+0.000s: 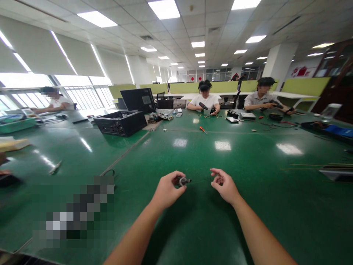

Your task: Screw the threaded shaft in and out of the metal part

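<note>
My left hand (168, 190) is closed round a small dark cylindrical part with a metal collar and a narrow shaft (184, 181) that points right. Fingers and thumb grip it from the left, and its rear end is hidden in the hand. A short gap away to the right is my right hand (224, 186), raised above the green tabletop (204, 224). Its index finger reaches left, the thumb is apart from it, and the other fingers curl in; I see nothing held there.
A pixelated dark object (85, 206) lies to the left. Further back are an opened black computer case (120, 123), an orange screwdriver (203, 129) and a white box (247, 116). Metal pieces (333, 175) lie at right. Several people sit round the table, two with handheld tools.
</note>
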The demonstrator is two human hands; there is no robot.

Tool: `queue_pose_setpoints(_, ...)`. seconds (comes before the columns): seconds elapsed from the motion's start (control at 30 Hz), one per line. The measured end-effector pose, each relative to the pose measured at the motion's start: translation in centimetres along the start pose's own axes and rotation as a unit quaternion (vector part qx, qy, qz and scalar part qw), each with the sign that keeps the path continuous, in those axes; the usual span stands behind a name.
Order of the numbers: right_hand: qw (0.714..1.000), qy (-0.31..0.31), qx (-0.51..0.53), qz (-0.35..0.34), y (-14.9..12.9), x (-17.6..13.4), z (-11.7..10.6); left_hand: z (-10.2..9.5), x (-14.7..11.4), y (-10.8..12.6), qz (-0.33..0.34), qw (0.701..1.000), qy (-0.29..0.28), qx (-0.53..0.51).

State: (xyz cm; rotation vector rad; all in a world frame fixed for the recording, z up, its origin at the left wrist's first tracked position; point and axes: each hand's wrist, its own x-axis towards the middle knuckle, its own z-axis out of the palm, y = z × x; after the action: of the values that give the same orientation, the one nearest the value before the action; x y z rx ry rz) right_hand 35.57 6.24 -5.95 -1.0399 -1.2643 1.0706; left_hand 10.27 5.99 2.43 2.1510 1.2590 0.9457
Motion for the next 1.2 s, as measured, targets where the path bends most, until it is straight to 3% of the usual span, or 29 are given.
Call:
queue_pose_setpoints(0.17,0.983,-0.004,-0.169,-0.074,0.4,-0.4,0.7,5.3,4.3,-1.4,0.047,0.997,-0.048,-0.029)
queue_pose_setpoints(0.3,0.976,-0.008,-0.211,-0.048,0.8,-0.3,1.1,7.0,5.0,-3.3,0.080,0.992,-0.084,-0.057)
queue_pose_setpoints(0.67,0.972,-0.036,-0.232,0.008,0.1,0.0,1.1,7.5,5.1,-4.7,0.079,0.987,-0.097,-0.097)
queue_pose_setpoints(1.2,0.976,-0.025,-0.218,-0.005,0.0,0.0,1.0,7.4,5.1,-4.5,0.077,0.986,-0.113,-0.094)
